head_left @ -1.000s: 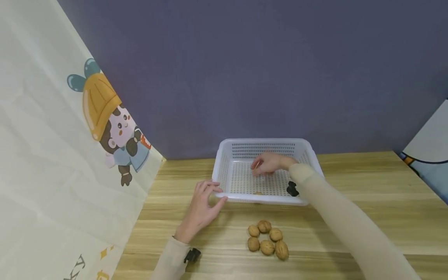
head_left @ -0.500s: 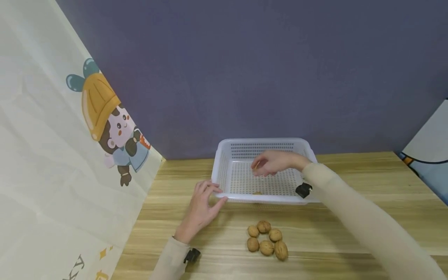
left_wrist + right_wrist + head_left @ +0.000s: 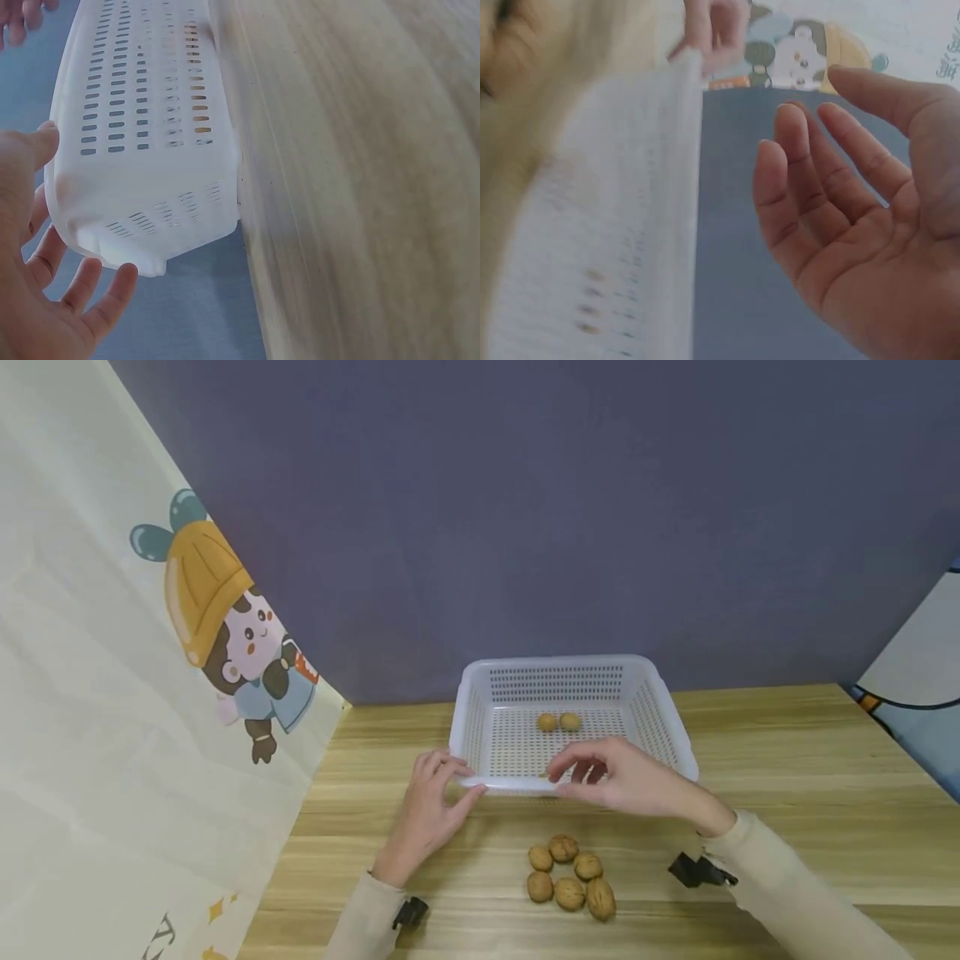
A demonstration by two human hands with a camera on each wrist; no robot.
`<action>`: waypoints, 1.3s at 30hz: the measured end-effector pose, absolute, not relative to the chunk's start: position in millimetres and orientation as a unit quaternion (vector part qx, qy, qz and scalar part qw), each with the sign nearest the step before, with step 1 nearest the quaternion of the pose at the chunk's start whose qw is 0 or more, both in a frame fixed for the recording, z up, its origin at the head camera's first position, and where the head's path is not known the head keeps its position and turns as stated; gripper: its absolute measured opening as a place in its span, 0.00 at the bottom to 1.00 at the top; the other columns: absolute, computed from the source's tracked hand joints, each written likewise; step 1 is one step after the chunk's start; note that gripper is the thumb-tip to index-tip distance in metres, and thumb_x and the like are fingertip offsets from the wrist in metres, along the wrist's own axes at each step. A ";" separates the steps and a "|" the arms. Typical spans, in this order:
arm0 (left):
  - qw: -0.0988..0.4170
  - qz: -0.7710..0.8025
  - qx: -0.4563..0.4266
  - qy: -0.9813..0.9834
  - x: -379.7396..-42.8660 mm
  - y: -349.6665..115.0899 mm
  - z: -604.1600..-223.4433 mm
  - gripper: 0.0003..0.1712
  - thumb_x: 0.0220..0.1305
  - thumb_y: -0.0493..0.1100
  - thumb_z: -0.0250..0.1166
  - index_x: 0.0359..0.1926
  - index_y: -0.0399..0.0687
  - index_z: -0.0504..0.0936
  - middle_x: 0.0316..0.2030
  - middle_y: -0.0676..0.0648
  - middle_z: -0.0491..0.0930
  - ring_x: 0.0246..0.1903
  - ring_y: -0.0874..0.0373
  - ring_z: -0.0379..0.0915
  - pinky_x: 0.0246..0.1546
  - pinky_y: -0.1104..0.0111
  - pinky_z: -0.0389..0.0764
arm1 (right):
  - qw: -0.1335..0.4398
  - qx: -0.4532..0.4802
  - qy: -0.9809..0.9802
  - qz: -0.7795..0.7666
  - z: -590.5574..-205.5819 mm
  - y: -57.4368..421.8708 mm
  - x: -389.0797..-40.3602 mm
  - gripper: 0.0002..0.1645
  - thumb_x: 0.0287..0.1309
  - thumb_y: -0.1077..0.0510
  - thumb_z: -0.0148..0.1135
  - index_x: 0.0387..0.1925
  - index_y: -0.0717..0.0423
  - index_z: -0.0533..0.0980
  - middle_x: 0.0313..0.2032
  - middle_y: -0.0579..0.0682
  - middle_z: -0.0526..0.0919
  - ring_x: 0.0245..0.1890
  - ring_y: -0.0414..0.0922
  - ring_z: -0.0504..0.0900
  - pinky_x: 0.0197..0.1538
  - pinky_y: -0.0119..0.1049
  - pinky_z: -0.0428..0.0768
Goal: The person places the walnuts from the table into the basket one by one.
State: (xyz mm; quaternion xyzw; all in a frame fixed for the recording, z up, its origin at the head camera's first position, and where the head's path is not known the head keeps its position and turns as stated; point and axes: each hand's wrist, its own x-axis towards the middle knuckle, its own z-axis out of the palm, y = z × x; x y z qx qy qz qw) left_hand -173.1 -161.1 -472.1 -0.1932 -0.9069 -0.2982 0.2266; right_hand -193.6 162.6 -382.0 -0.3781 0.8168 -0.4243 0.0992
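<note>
A white slotted plastic basket (image 3: 517, 782) stands on the table against the dark backdrop. My left hand (image 3: 431, 814) holds its front left corner, thumb at the front rim and fingers over the left side; in the left wrist view the fingers spread around that corner. Above the front rim hovers my right hand (image 3: 626, 777), fingers loosely bent and holding nothing; its palm shows bare in the right wrist view. Two walnuts (image 3: 558, 722) lie side by side on the basket floor. Several more walnuts (image 3: 570, 894) form a loose ring on the table in front of the basket.
The wood-grain table (image 3: 390, 727) runs under everything. A dark blue-grey backdrop (image 3: 570, 510) rises right behind the basket. On the left hangs a pale sheet (image 3: 90, 760) with a cartoon figure (image 3: 247, 635). Another printed sheet (image 3: 918, 668) stands at the far right.
My right hand has let go inside the basket and come back toward the front rim, uncovering two walnuts there. The left hand keeps its place at the corner.
</note>
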 end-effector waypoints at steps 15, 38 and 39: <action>0.245 -0.300 -0.201 -0.900 -173.7 -159.2 -472.7 0.16 0.61 0.49 0.79 0.43 0.47 0.85 0.48 0.45 0.81 0.60 0.43 0.73 0.64 0.45 0.81 | 0.110 -0.320 0.811 -0.478 -462.2 194.6 -150.0 0.17 0.64 0.56 0.75 0.52 0.57 0.84 0.33 0.42 0.87 0.28 0.33 0.82 0.28 0.31 0.84; 0.251 -0.307 -0.208 -0.894 -177.4 -158.9 -478.0 0.16 0.61 0.48 0.79 0.43 0.47 0.85 0.48 0.45 0.81 0.59 0.43 0.73 0.64 0.44 0.79 | 0.206 -0.299 0.785 -0.502 -507.6 201.6 -156.0 0.21 0.64 0.53 0.75 0.56 0.54 0.83 0.33 0.45 0.86 0.31 0.34 0.82 0.32 0.31 0.84; 0.252 -0.306 -0.208 -0.894 -177.5 -159.2 -478.0 0.16 0.61 0.48 0.79 0.43 0.47 0.85 0.48 0.45 0.81 0.59 0.43 0.73 0.65 0.44 0.79 | 0.208 -0.299 0.785 -0.501 -507.7 201.5 -156.1 0.22 0.64 0.53 0.76 0.56 0.54 0.83 0.33 0.45 0.86 0.31 0.34 0.82 0.32 0.31 0.84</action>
